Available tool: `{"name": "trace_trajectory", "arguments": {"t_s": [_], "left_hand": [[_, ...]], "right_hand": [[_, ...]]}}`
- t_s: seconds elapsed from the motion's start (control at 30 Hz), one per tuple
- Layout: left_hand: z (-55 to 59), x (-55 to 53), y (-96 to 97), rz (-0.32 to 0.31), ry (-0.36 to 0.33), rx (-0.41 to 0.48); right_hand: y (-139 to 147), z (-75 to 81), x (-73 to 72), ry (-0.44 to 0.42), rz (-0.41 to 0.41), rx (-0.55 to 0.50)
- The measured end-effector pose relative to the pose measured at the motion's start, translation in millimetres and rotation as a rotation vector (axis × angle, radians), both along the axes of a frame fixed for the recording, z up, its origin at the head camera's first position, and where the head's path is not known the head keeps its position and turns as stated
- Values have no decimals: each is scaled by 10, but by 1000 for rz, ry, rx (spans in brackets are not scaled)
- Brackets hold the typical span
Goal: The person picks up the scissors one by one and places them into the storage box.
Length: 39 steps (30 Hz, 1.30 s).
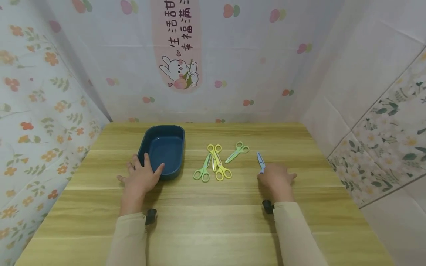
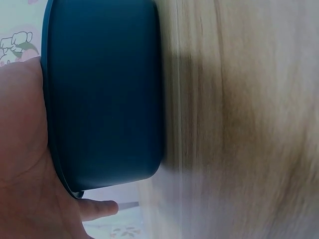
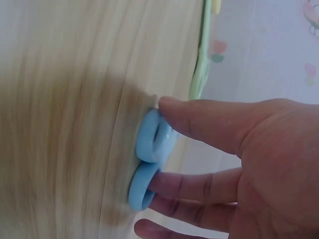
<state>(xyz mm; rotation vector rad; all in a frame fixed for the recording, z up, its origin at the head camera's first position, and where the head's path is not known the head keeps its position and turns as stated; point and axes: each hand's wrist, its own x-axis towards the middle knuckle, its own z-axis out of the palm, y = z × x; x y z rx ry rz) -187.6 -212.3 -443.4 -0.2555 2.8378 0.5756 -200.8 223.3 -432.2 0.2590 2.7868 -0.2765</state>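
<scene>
A dark blue rectangular bin (image 1: 168, 149) stands on the table at the left. My left hand (image 1: 141, 178) rests on its near left corner with fingers spread over the rim. In the left wrist view the palm lies against the rim of the bin (image 2: 107, 99). My right hand (image 1: 276, 179) is low over light blue scissors (image 1: 261, 159), whose blades point away. In the right wrist view, thumb and fingers hold the two loops of the scissors (image 3: 145, 139), which lie against the table. In the head view the hand hides the loops.
Between bin and right hand lie green scissors (image 1: 202, 173), yellow scissors (image 1: 219, 168) crossing another yellow pair (image 1: 214, 149), and separate green scissors (image 1: 237, 152). The wooden table (image 1: 206, 229) meets a patterned curtain (image 1: 266, 74) at the back.
</scene>
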Motion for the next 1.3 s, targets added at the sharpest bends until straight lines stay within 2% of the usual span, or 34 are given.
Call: {"name": "trace_trajectory", "arguments": {"t_s": [0.37,0.6,0.8,0.97,1.07,1.3], "left_hand": [[9,7,24,2,-13,3],[39,29,29,-6,-19,-1],[115,72,-64,-70,-5,-45],[149,55,-261,-122,19,-51],[108,13,-422,-163,34,-25],[-54,-67,-673,-242,57,186]], "right_hand": [[-249,-15,69,48,116,-27],[-300,-52,82,59,120,-35],[-252,-93,113,74,86,-89],[-246,-116,139,96,90,-104],[-246,-125,142,92,88,-117],[-249,-142,144,69,81,-185]]}}
